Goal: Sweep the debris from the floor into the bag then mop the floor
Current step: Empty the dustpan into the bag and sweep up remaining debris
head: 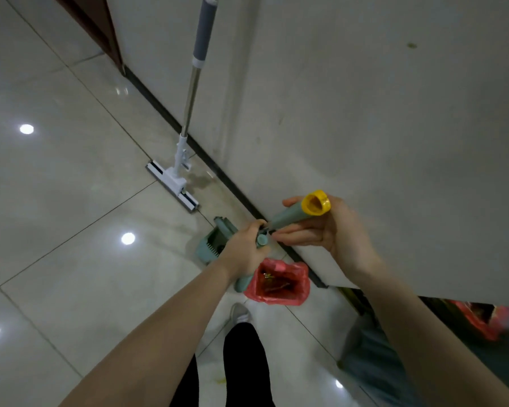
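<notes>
Fingers (291, 230) of the right hand (329, 227) wrap loosely round the yellow-capped broom handle (288, 215), while the left hand (247, 248) grips the dustpan handle (261, 240) tight. Looks like they're clipping the two together to park them by the wall. The dustpan (215, 242) sits on the floor just behind. The red bag (276, 283) stands open below with scraps inside, so sweeping seems done. The mop (185, 148) leans on the wall, untouched.

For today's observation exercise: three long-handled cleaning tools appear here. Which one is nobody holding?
The mop, leaning against the wall with its flat head on the floor. The left hand grips the dustpan handle and the right hand holds the yellow-capped broom handle.
</notes>
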`<state>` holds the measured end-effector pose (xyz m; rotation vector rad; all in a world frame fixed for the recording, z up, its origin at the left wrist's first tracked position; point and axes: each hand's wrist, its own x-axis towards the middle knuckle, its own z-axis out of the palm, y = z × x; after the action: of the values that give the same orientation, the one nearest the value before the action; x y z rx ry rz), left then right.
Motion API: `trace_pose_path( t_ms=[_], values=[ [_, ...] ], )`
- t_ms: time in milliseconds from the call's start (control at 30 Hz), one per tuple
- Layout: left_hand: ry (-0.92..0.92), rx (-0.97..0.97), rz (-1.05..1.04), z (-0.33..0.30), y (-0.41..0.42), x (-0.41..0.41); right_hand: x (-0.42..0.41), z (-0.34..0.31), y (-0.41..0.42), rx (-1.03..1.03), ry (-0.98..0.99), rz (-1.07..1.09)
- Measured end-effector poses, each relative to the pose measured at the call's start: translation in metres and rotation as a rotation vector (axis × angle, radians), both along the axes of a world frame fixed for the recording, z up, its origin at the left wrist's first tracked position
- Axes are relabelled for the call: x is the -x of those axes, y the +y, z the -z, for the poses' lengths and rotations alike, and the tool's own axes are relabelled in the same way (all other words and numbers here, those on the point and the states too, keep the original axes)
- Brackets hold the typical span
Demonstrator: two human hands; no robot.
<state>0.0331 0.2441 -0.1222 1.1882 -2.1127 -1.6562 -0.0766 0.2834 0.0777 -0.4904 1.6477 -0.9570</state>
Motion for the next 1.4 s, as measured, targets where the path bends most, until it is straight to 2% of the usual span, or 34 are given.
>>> trace_pose_path(
  t_ms=[400, 567, 700, 800, 900, 967, 1033, 1167, 1233, 1300, 1400],
  values=[
    [-0.133, 0.244, 0.072, -0.008, 0.011, 0.014, 0.01, -0.012, 0.012, -0.093, 0.044, 0.091],
    [-0.165, 0.212, 0.101, -0.012, 0.015, 0.014, 0.009, -0.019, 0.024, -0.097, 0.097, 0.08],
    [-0.243, 0.166, 0.216, -0.015, 0.013, 0.01, 0.008, -0.022, 0.032, -0.108, 0.156, 0.064],
    [-0.33, 0.137, 0.198, -0.024, 0.015, 0.006, 0.006, -0.028, 0.036, -0.149, 0.284, -0.014],
    [-0.385, -0.058, 0.073, -0.034, 0.031, 0.005, 0.0, -0.042, 0.03, -0.284, 0.341, -0.099],
    [-0.364, -0.178, 0.039, -0.035, 0.043, 0.003, -0.003, -0.055, 0.024, -0.401, 0.379, -0.22],
    [-0.337, -0.203, 0.044, -0.034, 0.053, 0.0, -0.004, -0.067, 0.018, -0.53, 0.401, -0.369],
    [-0.335, -0.12, 0.097, -0.034, 0.069, -0.003, -0.003, -0.068, 0.014, -0.753, 0.458, -0.604],
    [-0.36, -0.001, 0.182, -0.034, 0.069, -0.001, -0.001, -0.058, 0.013, -0.843, 0.484, -0.684],
    [-0.384, 0.121, 0.264, -0.034, 0.064, 0.0, 0.004, -0.052, 0.015, -0.887, 0.443, -0.73],
    [-0.347, 0.205, 0.346, -0.035, 0.054, -0.001, 0.017, -0.051, 0.017, -0.88, 0.421, -0.706]
  ],
)
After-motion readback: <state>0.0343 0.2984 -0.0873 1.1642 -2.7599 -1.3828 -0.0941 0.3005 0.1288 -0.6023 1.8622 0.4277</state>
